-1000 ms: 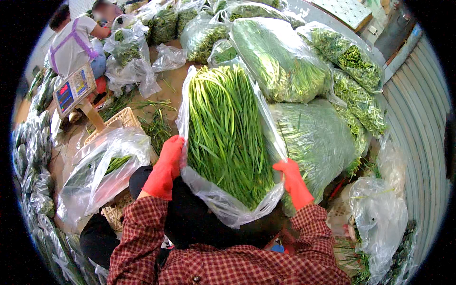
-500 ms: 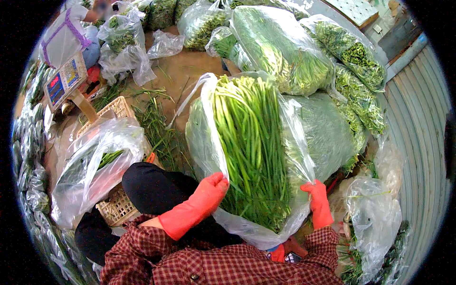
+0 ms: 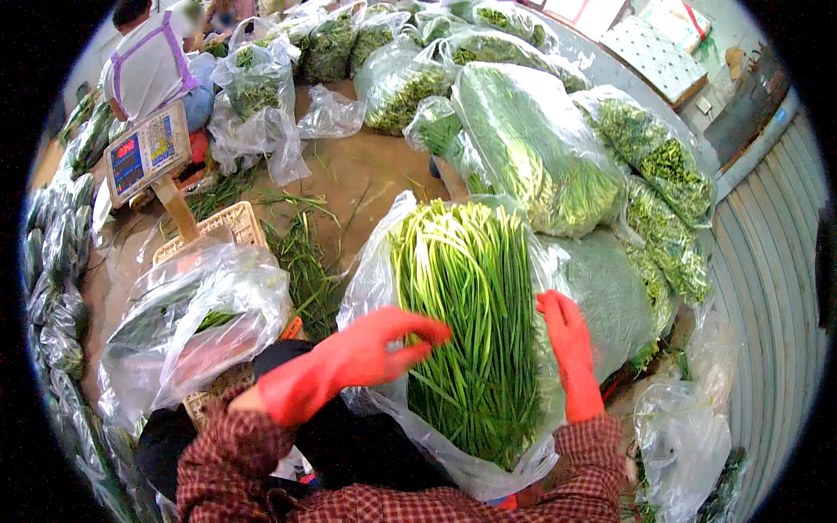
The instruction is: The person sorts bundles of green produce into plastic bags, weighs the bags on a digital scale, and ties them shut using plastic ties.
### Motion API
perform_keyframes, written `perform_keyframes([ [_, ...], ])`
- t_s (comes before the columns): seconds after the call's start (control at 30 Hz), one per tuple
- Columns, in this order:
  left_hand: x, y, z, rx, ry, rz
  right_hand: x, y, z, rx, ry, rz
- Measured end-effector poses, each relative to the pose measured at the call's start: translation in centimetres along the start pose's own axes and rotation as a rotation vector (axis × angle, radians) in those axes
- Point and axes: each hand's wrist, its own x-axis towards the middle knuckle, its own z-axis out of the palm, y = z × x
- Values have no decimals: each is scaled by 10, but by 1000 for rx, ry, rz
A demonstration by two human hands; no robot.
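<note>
A clear plastic bag (image 3: 375, 261) lies open in front of me, filled with a thick bundle of long chives (image 3: 471, 322), pale ends away from me and dark ends near. Over the left edge of the bundle hovers my left hand (image 3: 366, 349) in a red rubber glove, thumb and fingers apart, holding nothing. My right hand (image 3: 567, 336), gloved alike, is at the bundle's right edge beside the bag's loose side. Its fingers are stretched out and nothing shows in them; whether they touch the plastic I cannot tell.
Stuffed bags of greens (image 3: 540, 157) stand behind and right. At left, a scale display (image 3: 144, 152) rises by a beige plastic crate (image 3: 248, 228) and a part-filled clear bag (image 3: 192, 296). Loose greens (image 3: 301, 261) litter the floor. A person (image 3: 153, 65) is at far left; a corrugated wall (image 3: 767, 288) borders the right.
Both hands have let go of the bag's edges. The left moved up and right over the chives, fingers spreading; the right moved up slightly. The bag's sides have dropped outward, and the view has shifted.
</note>
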Motion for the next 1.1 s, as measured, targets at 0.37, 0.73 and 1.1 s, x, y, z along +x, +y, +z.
perform_keyframes([
  [0.37,61,-189,-47,941,-407,46,203,60,77,89,-165,-14],
  [0.73,24,-304,4,236,-45,-386,168,5,78,1,-94,3],
  [1.1,79,-130,-48,88,-32,-620,69,-26,142,-387,-3,-255],
])
